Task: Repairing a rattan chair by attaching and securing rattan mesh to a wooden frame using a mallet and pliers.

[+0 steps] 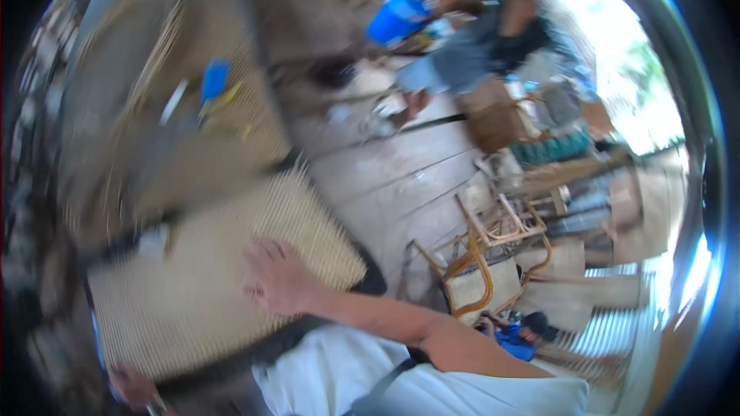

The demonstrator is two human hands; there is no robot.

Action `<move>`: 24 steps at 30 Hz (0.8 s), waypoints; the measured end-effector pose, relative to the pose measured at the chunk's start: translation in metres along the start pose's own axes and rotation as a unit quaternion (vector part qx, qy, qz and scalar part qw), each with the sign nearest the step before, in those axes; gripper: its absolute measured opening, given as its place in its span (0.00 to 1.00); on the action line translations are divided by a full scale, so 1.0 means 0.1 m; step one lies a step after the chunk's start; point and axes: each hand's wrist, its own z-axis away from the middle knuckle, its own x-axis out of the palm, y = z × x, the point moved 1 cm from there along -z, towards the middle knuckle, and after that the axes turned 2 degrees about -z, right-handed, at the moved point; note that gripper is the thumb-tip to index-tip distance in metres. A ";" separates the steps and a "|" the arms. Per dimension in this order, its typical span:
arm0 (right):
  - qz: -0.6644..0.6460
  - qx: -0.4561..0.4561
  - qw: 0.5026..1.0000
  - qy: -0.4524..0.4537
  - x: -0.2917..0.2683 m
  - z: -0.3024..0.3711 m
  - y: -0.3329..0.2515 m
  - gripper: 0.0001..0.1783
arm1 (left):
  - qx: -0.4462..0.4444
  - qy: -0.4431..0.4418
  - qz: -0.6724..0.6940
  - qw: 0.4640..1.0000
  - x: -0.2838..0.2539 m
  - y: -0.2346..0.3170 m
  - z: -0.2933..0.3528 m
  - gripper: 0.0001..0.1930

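Note:
A pale woven panel (223, 262) with fine ribs lies on a dark-edged surface in front of me. On its right half rests my right hand (279, 277), palm down with the fingers somewhat spread; nothing shows in it. At the panel's near left corner is my left hand (132, 385), with a band on the wrist. Motion blur smears its fingers, so whether it grips the corner cannot be told. A small whitish piece (154, 240) sits at the panel's far edge.
Beyond is another woven sheet (177, 162) bearing loose strips, a blue object (214, 81) and a yellow-handled tool (222, 100). A person (493, 38) sits at the far right near a blue bucket (399, 17). Rattan chair frames (474, 270) stand right, near another person in blue (515, 340).

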 end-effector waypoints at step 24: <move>-0.147 0.057 0.987 -0.005 0.51 -1.51 0.57 0.12 | 0.245 -0.517 0.219 0.791 -0.29 3.17 -0.63 0.18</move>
